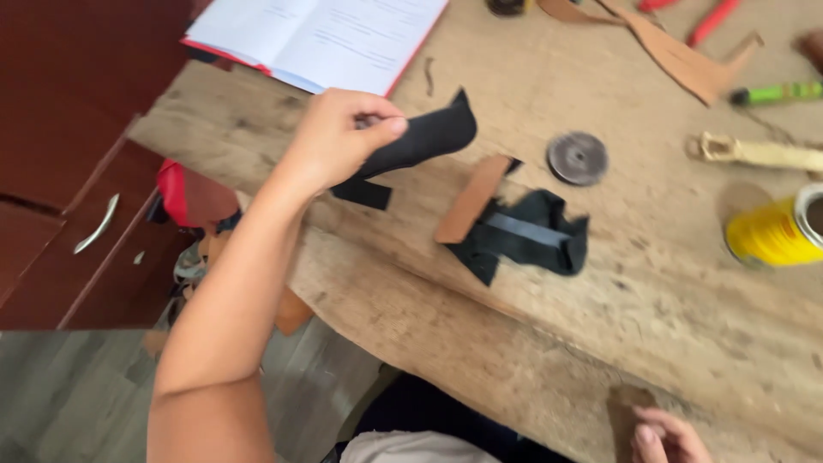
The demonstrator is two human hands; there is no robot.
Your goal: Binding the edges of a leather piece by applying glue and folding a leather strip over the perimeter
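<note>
Nearest the camera, the right hand rests at the near edge of the worn wooden table, its fingers touching a small brown leather scrap, though whether it grips the scrap I cannot tell. Beyond it, near the table's middle, a brown leather strip lies against a crumpled black cloth piece, with a round metal disc just past them and a yellow can towards the table's right edge. At the table's left side the left hand pinches a black leather piece lifted above the surface, and farther back an open book lies at the far edge.
</note>
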